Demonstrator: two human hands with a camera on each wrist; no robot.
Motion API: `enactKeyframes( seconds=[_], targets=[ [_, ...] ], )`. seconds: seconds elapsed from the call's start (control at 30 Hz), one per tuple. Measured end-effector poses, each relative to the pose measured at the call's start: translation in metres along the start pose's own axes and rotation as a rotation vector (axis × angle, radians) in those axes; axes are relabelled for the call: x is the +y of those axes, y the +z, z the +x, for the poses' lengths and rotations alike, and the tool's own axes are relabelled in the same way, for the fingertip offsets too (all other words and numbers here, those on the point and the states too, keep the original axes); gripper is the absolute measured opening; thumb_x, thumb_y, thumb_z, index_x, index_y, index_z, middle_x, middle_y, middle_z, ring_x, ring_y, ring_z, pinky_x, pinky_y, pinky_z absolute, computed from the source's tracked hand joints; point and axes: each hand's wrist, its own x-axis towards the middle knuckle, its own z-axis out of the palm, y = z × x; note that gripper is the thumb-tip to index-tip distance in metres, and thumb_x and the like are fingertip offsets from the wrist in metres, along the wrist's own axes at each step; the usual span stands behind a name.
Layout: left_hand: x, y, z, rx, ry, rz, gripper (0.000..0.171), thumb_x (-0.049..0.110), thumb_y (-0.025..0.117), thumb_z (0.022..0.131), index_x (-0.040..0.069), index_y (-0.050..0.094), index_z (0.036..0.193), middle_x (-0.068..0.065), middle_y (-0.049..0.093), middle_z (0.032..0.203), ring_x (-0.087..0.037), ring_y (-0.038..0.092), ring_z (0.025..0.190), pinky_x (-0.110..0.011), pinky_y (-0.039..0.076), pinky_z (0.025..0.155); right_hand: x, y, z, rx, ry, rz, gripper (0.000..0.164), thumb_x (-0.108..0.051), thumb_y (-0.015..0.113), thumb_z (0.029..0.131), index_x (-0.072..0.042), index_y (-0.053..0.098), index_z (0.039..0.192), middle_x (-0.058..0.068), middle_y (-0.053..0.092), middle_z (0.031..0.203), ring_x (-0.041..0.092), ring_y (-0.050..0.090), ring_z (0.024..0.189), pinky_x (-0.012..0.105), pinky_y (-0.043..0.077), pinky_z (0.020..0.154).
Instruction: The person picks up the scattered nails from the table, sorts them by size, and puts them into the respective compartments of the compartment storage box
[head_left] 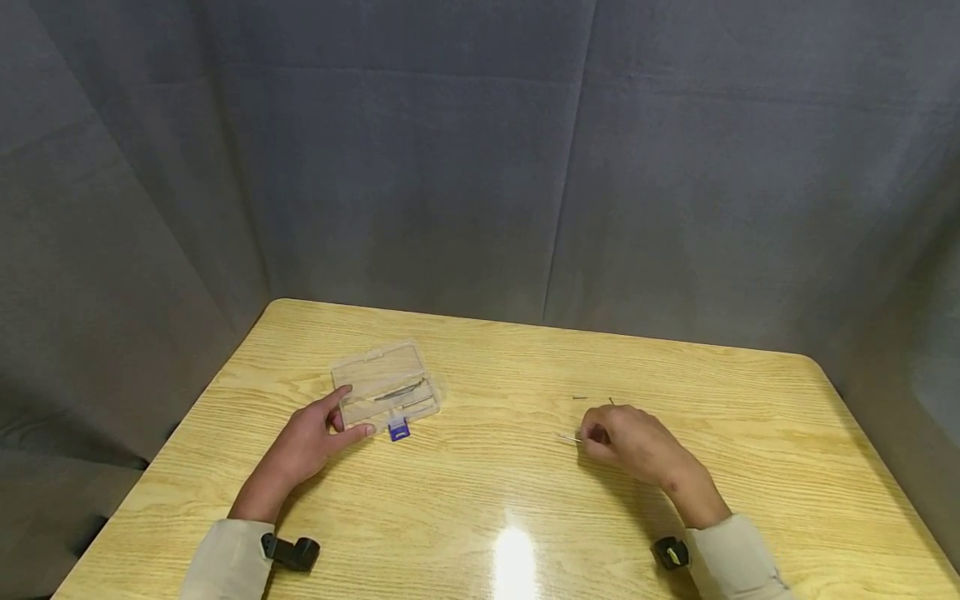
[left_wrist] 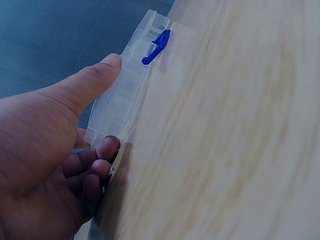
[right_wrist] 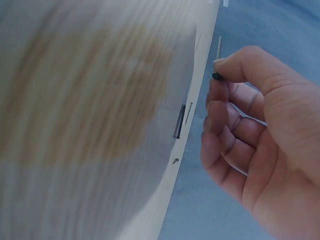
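Note:
My left hand [head_left: 311, 433] holds the left end of an open clear plastic box [head_left: 375, 375], thumb along its front side and index finger at the far side. A blue latch [left_wrist: 157, 47] hangs at the box's front. Several thin metal nails [head_left: 401, 390] lie in its compartments. To the right, my right hand [head_left: 626, 437] pinches a nail [right_wrist: 218, 52] between thumb and index finger, close over the table. The nail's dark head [right_wrist: 216, 76] shows under the thumb, its shaft sticking out to the left in the head view. The other right fingers are loosely curled.
Beyond the right hand, a small nail [head_left: 580, 397] lies on the wooden table [head_left: 480, 467]. Dark nails [right_wrist: 180, 121] and a short curved metal piece [right_wrist: 175, 161] are beside it in the right wrist view. Grey curtains [head_left: 420, 183] stand behind the table.

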Motion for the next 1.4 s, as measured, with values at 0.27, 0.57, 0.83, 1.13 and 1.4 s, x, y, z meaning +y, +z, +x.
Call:
enactKeyframes(
  seconds=[0.27,0.57,0.83,1.13,1.4],
  targets=[
    [-0.001,0.001,0.0,0.001,0.004,0.008,0.085,0.042,0.075,0.095,-0.009,0.04,0.152,-0.002,0.051,0.084,-0.018,0.044,0.07,-0.038,0.039,0.071,-0.01,0.006,0.01,0.017,-0.029,0.014,0.01,-0.01,0.072,0.095,-0.02,0.071,0.092,-0.018,0.06,0.082,-0.002,0.054,0.07,0.053,0.052,0.085],
    [-0.001,0.001,0.0,0.011,0.018,0.0,0.083,0.041,0.076,0.095,-0.01,0.041,0.152,-0.002,0.051,0.083,-0.018,0.043,0.069,-0.038,0.039,0.07,-0.026,0.008,0.026,0.021,-0.072,0.011,0.009,-0.009,0.07,0.094,-0.018,0.072,0.09,-0.015,0.061,0.082,0.001,0.053,0.069,0.027,0.047,0.062],
    [-0.002,0.001,0.001,0.005,0.017,0.005,0.086,0.044,0.075,0.095,-0.009,0.039,0.153,-0.001,0.051,0.084,-0.018,0.043,0.069,-0.037,0.039,0.07,-0.039,0.012,0.042,0.052,-0.115,0.008,0.013,-0.01,0.071,0.092,-0.021,0.069,0.086,-0.017,0.06,0.08,0.001,0.05,0.065,0.026,0.045,0.058],
    [-0.004,0.001,0.0,-0.005,0.013,-0.019,0.088,0.046,0.074,0.095,-0.009,0.038,0.154,-0.002,0.051,0.083,-0.018,0.043,0.068,-0.038,0.039,0.07,-0.056,0.021,0.064,0.038,-0.177,0.048,0.016,-0.006,0.068,0.093,-0.021,0.069,0.086,-0.015,0.063,0.083,0.002,0.052,0.069,0.027,0.046,0.061],
    [-0.002,0.001,0.0,-0.001,0.018,-0.018,0.085,0.043,0.075,0.096,-0.009,0.038,0.154,-0.002,0.052,0.082,-0.018,0.043,0.068,-0.038,0.039,0.07,-0.068,0.026,0.079,0.038,-0.179,0.036,0.012,-0.013,0.069,0.095,-0.022,0.07,0.086,-0.015,0.065,0.084,0.003,0.054,0.07,0.027,0.048,0.062]
  ],
)
